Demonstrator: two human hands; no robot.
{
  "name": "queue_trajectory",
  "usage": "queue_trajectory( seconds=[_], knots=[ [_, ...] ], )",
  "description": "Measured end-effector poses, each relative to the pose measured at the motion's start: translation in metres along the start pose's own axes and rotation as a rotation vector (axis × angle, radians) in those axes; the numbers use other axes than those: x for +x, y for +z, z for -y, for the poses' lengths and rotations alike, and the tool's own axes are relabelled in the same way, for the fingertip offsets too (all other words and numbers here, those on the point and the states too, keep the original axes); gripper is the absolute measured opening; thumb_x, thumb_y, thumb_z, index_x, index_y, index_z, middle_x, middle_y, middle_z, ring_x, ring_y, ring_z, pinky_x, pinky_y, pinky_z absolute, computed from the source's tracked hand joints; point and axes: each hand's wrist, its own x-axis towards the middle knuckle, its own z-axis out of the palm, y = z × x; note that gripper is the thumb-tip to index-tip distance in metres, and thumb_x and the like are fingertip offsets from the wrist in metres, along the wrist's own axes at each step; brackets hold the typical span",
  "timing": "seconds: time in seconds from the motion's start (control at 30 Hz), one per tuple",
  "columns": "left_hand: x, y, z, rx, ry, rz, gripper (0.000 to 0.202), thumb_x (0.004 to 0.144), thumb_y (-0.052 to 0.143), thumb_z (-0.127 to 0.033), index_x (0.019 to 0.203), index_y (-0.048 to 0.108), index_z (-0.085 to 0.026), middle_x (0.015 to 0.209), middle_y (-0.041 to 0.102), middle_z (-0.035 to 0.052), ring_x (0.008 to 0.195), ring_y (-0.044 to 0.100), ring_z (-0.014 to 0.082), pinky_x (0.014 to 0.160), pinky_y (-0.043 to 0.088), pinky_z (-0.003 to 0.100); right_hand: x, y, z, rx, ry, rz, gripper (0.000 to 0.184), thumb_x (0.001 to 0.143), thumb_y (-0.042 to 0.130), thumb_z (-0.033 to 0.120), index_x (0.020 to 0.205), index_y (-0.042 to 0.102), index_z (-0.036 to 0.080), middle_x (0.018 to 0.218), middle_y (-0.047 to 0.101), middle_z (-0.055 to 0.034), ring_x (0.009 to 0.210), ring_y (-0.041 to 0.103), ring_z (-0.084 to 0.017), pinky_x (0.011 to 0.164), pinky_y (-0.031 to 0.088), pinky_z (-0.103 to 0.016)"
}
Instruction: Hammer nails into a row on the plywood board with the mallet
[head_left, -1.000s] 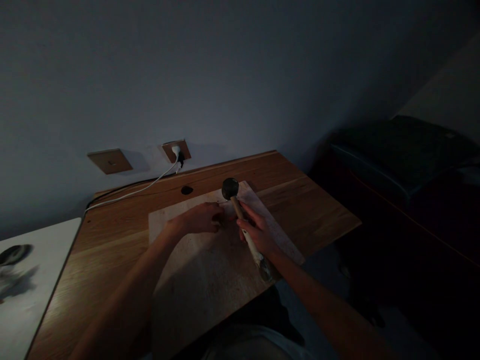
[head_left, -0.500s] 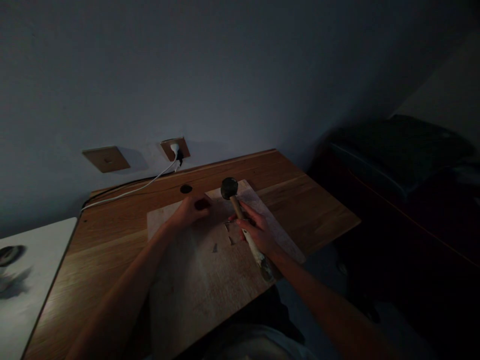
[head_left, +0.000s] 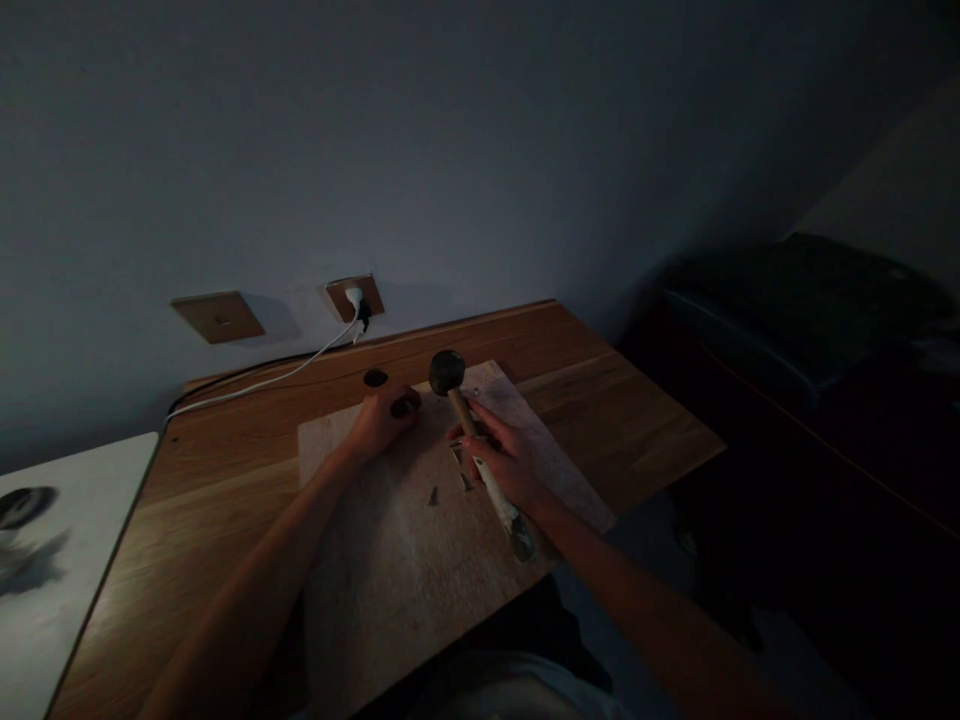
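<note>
My right hand [head_left: 504,455] is wrapped round the handle of a mallet [head_left: 491,490] with a dark round head and a pale, worn grip. The mallet's head points away from me, over the far part of a wooden board [head_left: 375,600]. At the board's far left edge, my left hand [head_left: 384,420] is curled, its fingertips drawn together; whether anything is pinched there is too dark to tell. Between the hands lie several small metal pieces that look like screws [head_left: 433,496], some close beside my right fingers.
The board lies on a wooden desk [head_left: 637,400] against a grey wall. A white cable [head_left: 262,382] runs from a wall socket [head_left: 355,298] along the desk's back. At left stands a white surface [head_left: 67,540] with a dark round object [head_left: 26,507].
The mallet has shifted slightly left, its head now nearer my left hand. My left fingers have curled in a little more. The view has moved slightly.
</note>
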Motion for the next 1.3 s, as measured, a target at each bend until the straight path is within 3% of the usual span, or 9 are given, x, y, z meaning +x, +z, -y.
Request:
queue_trajectory(
  seconds=[0.23, 0.47, 0.67, 0.93, 1.07, 1.2, 1.3],
  knots=[
    [0.000, 0.004, 0.003, -0.025, 0.016, 0.033, 0.023, 0.073, 0.057, -0.021, 0.092, 0.070, -0.017, 0.090, 0.075, 0.0063, 0.082, 0.070, 0.0227, 0.078, 0.055, 0.033, -0.002, 0.000, -0.013, -0.041, 0.000, 0.065, 0.059, 0.088, 0.065, 0.026, 0.146, 0.054, 0.028, 0.106, 0.073, -0.0044, 0.048, 0.053, -0.006, 0.046, 0.045, -0.024],
    [-0.002, 0.001, -0.003, -0.043, -0.027, 0.014, 0.039, 0.073, 0.058, -0.020, 0.112, 0.064, -0.018, 0.094, 0.077, 0.0059, 0.082, 0.072, 0.0223, 0.076, 0.055, 0.031, -0.001, 0.000, -0.014, -0.067, -0.015, 0.127, 0.058, 0.091, 0.062, 0.029, 0.149, 0.051, 0.030, 0.112, 0.073, -0.0054, 0.049, 0.053, -0.007, 0.048, 0.046, -0.024],
    [-0.001, 0.002, -0.002, -0.014, -0.047, -0.021, 0.050, 0.067, 0.061, -0.018, 0.117, 0.061, -0.018, 0.093, 0.077, 0.0056, 0.082, 0.072, 0.0239, 0.074, 0.055, 0.030, 0.001, 0.001, -0.019, -0.110, 0.016, 0.153, 0.060, 0.090, 0.064, 0.031, 0.148, 0.050, 0.028, 0.105, 0.074, -0.0029, 0.049, 0.053, -0.006, 0.048, 0.046, -0.023],
    [0.000, 0.003, 0.001, -0.029, -0.029, -0.004, 0.047, 0.068, 0.061, -0.016, 0.115, 0.062, -0.017, 0.090, 0.074, 0.0042, 0.079, 0.070, 0.0214, 0.074, 0.053, 0.029, -0.001, 0.001, -0.016, -0.116, 0.014, 0.137, 0.058, 0.089, 0.064, 0.028, 0.146, 0.053, 0.025, 0.104, 0.073, -0.0034, 0.048, 0.053, -0.006, 0.047, 0.045, -0.023],
    [0.001, 0.004, 0.003, -0.044, 0.002, -0.002, 0.042, 0.072, 0.063, -0.017, 0.114, 0.061, -0.017, 0.093, 0.070, 0.0038, 0.076, 0.065, 0.0180, 0.072, 0.052, 0.028, -0.003, 0.003, -0.014, -0.068, 0.000, 0.069, 0.061, 0.087, 0.065, 0.030, 0.146, 0.051, 0.026, 0.107, 0.073, -0.0041, 0.048, 0.052, -0.007, 0.047, 0.046, -0.024],
    [-0.002, 0.005, -0.007, 0.064, 0.103, -0.104, 0.023, 0.078, 0.066, -0.025, 0.099, 0.062, -0.018, 0.101, 0.064, 0.0066, 0.085, 0.062, 0.0191, 0.075, 0.052, 0.030, -0.004, 0.001, -0.011, -0.032, -0.079, -0.086, 0.060, 0.089, 0.064, 0.035, 0.146, 0.050, 0.027, 0.106, 0.074, -0.0049, 0.048, 0.052, -0.008, 0.046, 0.045, -0.024],
    [-0.008, 0.007, -0.029, 0.163, 0.236, 0.049, 0.014, 0.085, 0.062, -0.025, 0.097, 0.063, -0.019, 0.099, 0.064, 0.0065, 0.083, 0.061, 0.0188, 0.077, 0.052, 0.031, -0.004, -0.003, -0.009, -0.076, -0.137, -0.191, 0.058, 0.090, 0.063, 0.036, 0.146, 0.051, 0.028, 0.102, 0.074, -0.0046, 0.047, 0.052, -0.008, 0.044, 0.042, -0.024]
  ],
)
